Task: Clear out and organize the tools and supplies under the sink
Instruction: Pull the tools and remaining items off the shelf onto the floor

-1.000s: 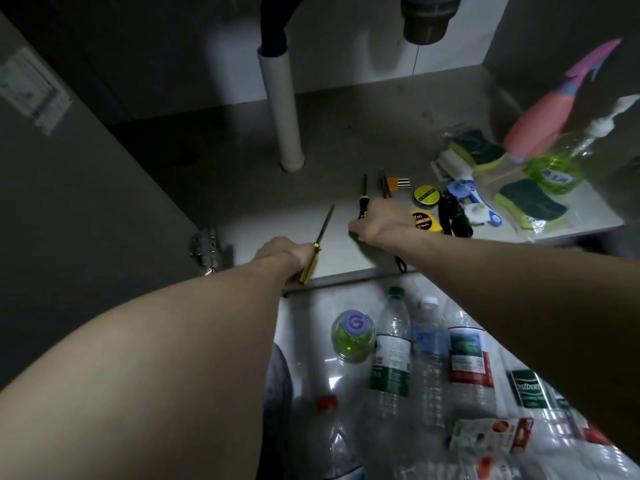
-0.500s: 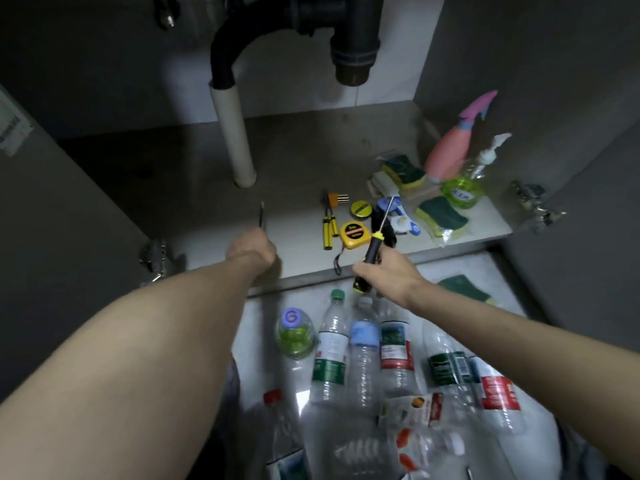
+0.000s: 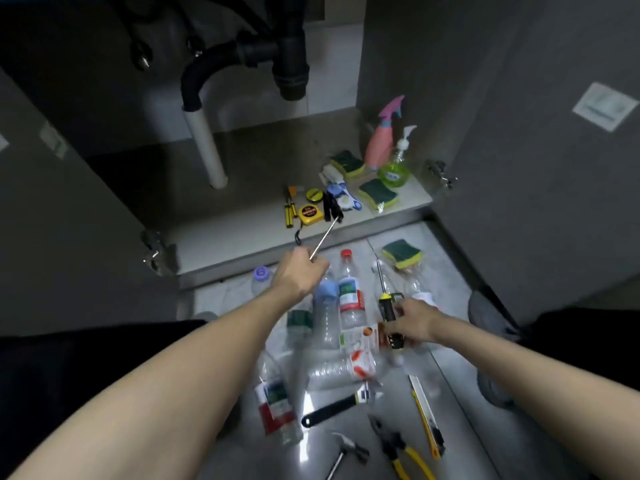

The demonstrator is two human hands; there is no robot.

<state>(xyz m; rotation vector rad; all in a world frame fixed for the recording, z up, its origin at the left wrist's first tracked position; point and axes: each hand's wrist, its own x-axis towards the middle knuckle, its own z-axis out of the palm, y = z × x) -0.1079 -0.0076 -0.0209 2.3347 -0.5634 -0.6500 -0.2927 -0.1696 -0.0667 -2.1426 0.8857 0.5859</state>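
While both screwdrivers are clear of the cabinet, each sits in its own grip. The right hand (image 3: pixel 414 323) is curled round the black-and-yellow handle of the larger screwdriver (image 3: pixel 388 306), whose shaft points away toward the cabinet; it hangs low over the plastic bottles (image 3: pixel 346 303) lying on the floor, probably on its way to the tools already laid out there. The left hand (image 3: pixel 301 275) is clamped on the handle of a thinner screwdriver (image 3: pixel 323 239), so only the bare metal shaft shows, angled up and to the right, with its tip over the front of the cabinet floor (image 3: pixel 242 230).

Judging by the layout, tools are being sorted onto the floor nearest the person: an adjustable wrench (image 3: pixel 332 408), a hammer (image 3: pixel 346 452), pliers (image 3: pixel 398 452) and a utility knife (image 3: pixel 426 417) lie there, apart from the bottles. Two small yellow screwdrivers (image 3: pixel 289 214), a tape measure (image 3: pixel 309 213) and some black items I cannot identify remain inside the cabinet. Cleaning supplies are gathered at its right: sponges (image 3: pixel 377 192), a pink spray bottle (image 3: pixel 382 140) and a green soap dispenser (image 3: pixel 396 169). One more sponge (image 3: pixel 401 252) rests on the floor just outside.

Both forearms are stretched forward, the left reaching further and held higher, the right bent inward and lower, wrist turned so the handle lies across the palm.
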